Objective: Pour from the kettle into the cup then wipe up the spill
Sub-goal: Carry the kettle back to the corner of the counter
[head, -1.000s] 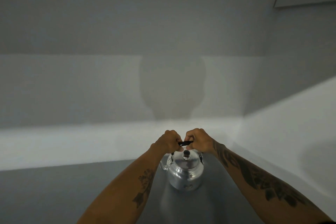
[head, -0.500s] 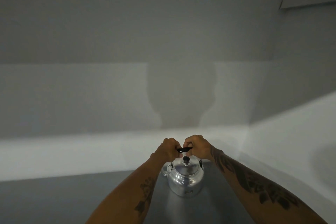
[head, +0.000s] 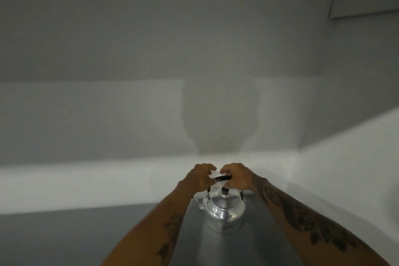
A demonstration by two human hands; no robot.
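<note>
Shiny metal kettle [head: 224,211] sits upright near the grey desk's [head: 64,239] back edge. Our left hand [head: 199,178] & right hand [head: 236,177] loosely curl on its black handle [head: 222,178]; fingers half-open. No cup visible; we should firm grip before lifting.

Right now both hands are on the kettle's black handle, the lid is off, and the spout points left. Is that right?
Not quite: the head view shows the lid on the kettle. The left hand and right hand are at the black handle, and the spout points left.
</note>
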